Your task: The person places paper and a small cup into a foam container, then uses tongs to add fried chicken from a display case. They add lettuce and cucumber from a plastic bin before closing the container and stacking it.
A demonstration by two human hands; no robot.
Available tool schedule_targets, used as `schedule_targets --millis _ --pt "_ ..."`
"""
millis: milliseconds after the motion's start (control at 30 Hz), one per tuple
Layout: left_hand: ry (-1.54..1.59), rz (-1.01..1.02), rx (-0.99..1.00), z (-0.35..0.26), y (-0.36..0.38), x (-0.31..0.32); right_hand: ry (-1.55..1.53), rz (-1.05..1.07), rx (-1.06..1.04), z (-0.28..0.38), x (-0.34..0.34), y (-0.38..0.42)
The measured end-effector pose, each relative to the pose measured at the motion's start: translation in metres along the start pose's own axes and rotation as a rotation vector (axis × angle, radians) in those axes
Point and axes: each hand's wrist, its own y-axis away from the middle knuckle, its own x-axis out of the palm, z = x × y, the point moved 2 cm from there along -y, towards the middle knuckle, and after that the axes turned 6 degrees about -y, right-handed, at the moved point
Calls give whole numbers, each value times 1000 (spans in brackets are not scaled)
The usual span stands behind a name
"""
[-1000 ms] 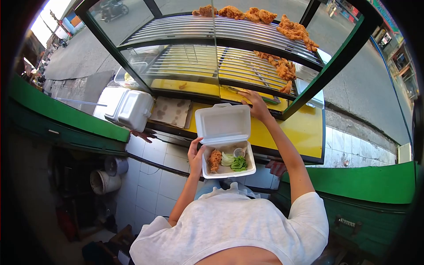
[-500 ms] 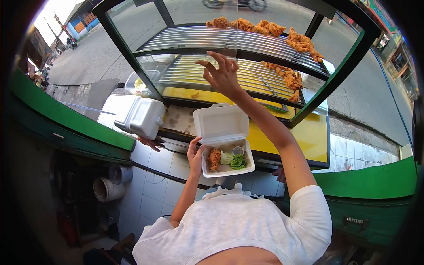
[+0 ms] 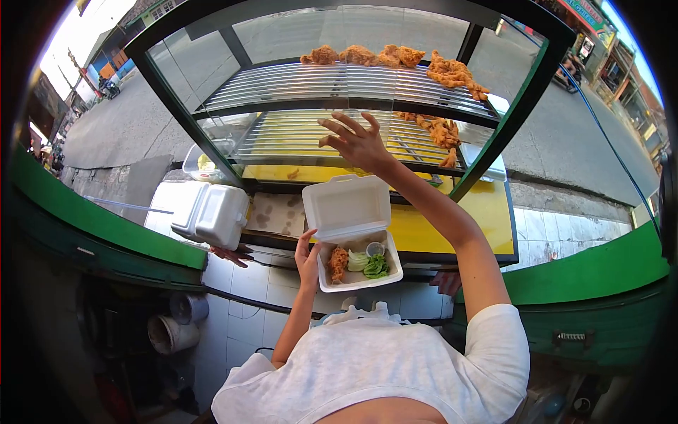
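My left hand [image 3: 306,261] grips the left side of an open white foam takeaway box [image 3: 360,284], its thumb at the rim near the hinge. Inside the box lie a piece of fried chicken [image 3: 338,264], pale sliced vegetable [image 3: 357,261], green lettuce [image 3: 376,266] and a small clear cup [image 3: 375,249]. The lid [image 3: 347,207] stands raised towards the display case. Above that lid, in front of the case's lower rack [image 3: 282,136], my right hand [image 3: 357,143] is open with its fingers spread and nothing in them.
The dark-framed glass case holds fried chicken pieces [image 3: 357,54] on its upper rack [image 3: 275,83] and more chicken [image 3: 441,131] below. Closed foam boxes [image 3: 222,214] stand at the left, beside brown paper [image 3: 277,214]. Green counters [image 3: 106,222] flank me; buckets [image 3: 169,332] sit low left.
My right hand has come down from the upper part of the case towards the box lid, fingers still spread. The whole view has shifted slightly. My left hand keeps hold of the box.
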Motion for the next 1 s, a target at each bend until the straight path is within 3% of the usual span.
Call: schedule_targets --millis 267,600,700,867,933,1000 --pt "-12 89 2 5 -7 18 54 93 -31 -38 -44 47" --pt "-28 176 -2 2 -9 49 101 154 153 -90 -101 117" --pt "-10 220 -8 8 -9 59 222 322 114 -100 -126 142" --pt "40 246 -22 11 -11 73 199 290 175 -87 -132 134" --pt "34 248 -16 10 -12 76 182 109 279 -85 -125 116" --pt "18 258 4 9 -12 78 145 63 314 -79 -116 102"
